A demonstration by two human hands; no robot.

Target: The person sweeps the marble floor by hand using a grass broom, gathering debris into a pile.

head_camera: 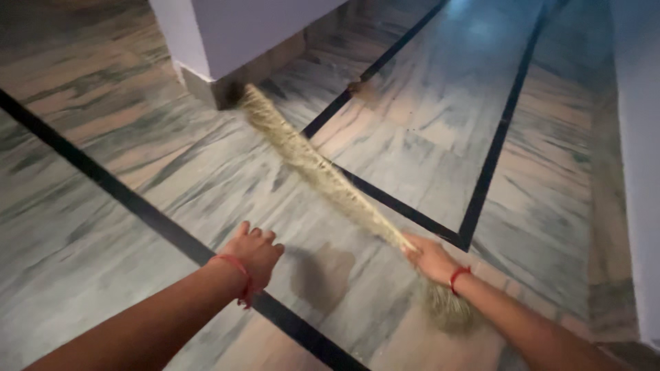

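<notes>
Here the right hand (430,257) is closed in a fist around a grass broom (323,175), gripping it low on the bundle, where the stalks are bound tight, with a tuft of the butt end sticking out behind the wrist. A red thread sits on that wrist. From the grip the broom runs forward and to the left, slanting down to the marble floor (103,227), and its loose feathery tip lies close to the foot of a white pillar (227,41); whether the tip touches the pillar's base cannot be told. The broom looks light and dry, likely easy to swing with one hand. It seems stiff near the bound end and soft and springy toward the tip, so the fibres would bend and splay when pressed on the floor, and some might shed. The bound part, where the right hand already sits, looks like the firmest place to hold it; a grip further out would probably crush loose strands. The left hand (254,251) holds nothing: it hangs above the floor with fingers loosely curled, just over a dark inlaid stripe (89,172), well apart from the broom. Another dark stripe crosses under the broom's middle, and a pale wall (639,137) lines the right edge.
</notes>
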